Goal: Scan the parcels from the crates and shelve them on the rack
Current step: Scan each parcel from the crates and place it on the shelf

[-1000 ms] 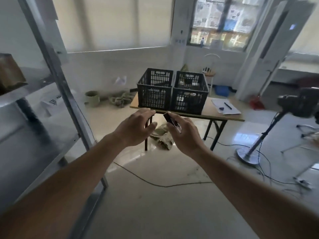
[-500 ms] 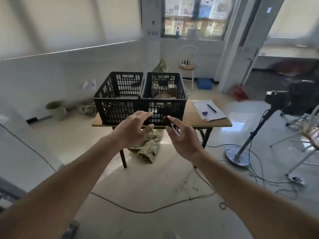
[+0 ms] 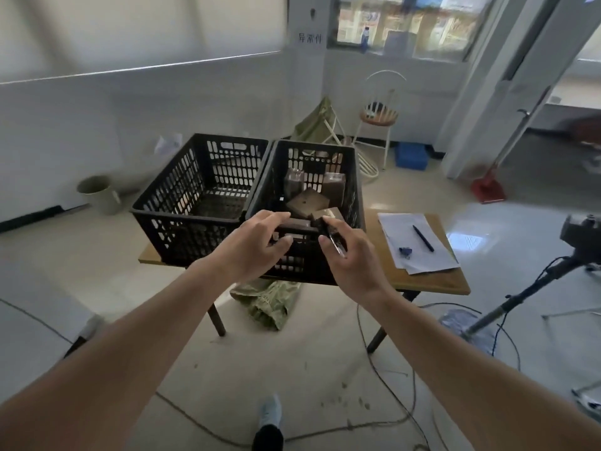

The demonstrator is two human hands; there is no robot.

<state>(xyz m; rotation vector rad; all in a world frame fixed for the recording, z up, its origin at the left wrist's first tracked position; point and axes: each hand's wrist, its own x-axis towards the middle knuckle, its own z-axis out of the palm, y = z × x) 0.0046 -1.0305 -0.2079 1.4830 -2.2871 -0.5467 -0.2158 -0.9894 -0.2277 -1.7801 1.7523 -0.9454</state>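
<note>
Here, two black crates sit side by side on the surface (image 3: 422,281). The right crate (image 3: 354,203) holds brown parcels (image 3: 307,203). The left hand (image 3: 252,245) hangs in front of it, fingers loosely curled, holding nothing. The right hand (image 3: 351,255) pinches a small dark scanner (image 3: 331,237).

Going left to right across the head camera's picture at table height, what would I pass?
Pale bin on the floor → left crate → right crate holding parcels → papers with a pen → tripod.
</note>
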